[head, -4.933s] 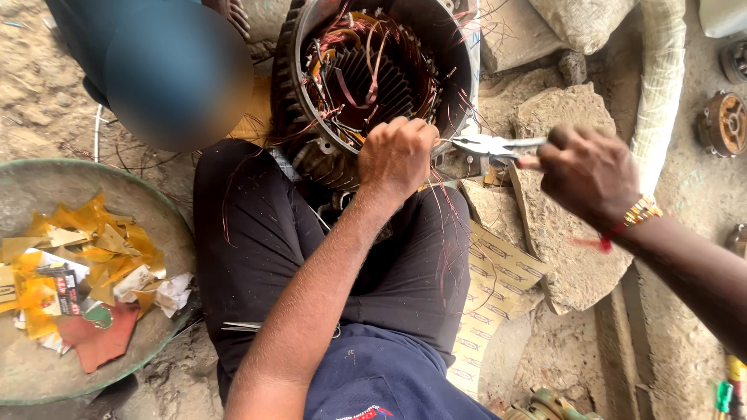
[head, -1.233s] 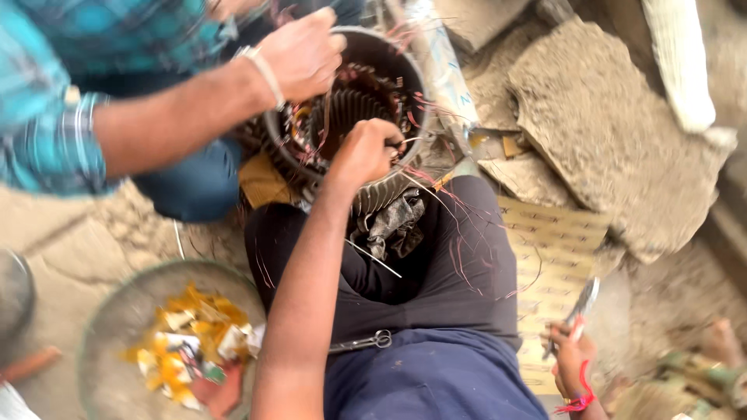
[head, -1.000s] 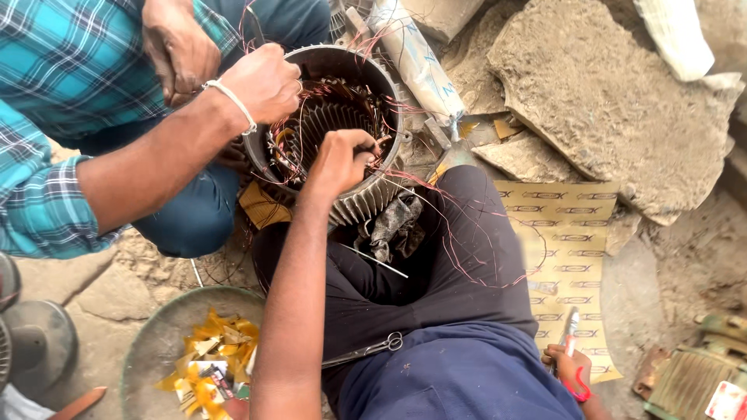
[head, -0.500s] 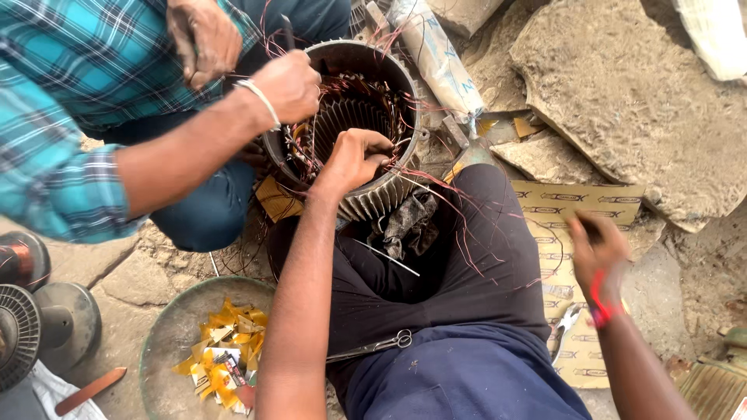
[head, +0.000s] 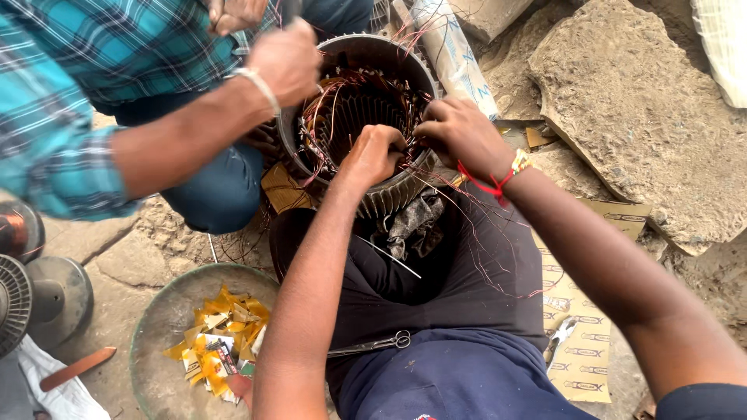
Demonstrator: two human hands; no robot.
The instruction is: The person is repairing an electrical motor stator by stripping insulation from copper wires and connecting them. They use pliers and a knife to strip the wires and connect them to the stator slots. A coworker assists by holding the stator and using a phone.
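**Motor stator with copper windings, held between the knees**

One ribbed stator [head: 366,124] stood on the ground against the person's lap, hemmed by a stone slab [head: 646,117] on one side and a co-worker's knee on the other; little free room around its rim. Left hand [head: 375,153]: grip closed on the winding wires [head: 327,101] at the near rim. Right hand [head: 461,134]: fingers pinched together on wires beside it; half a second earlier it hung lower, clear of the stator. One co-worker's hand [head: 286,61] gripped the far rim. One bowl [head: 167,311] of yellow scraps, one pair of scissors [head: 373,344] on the lap.
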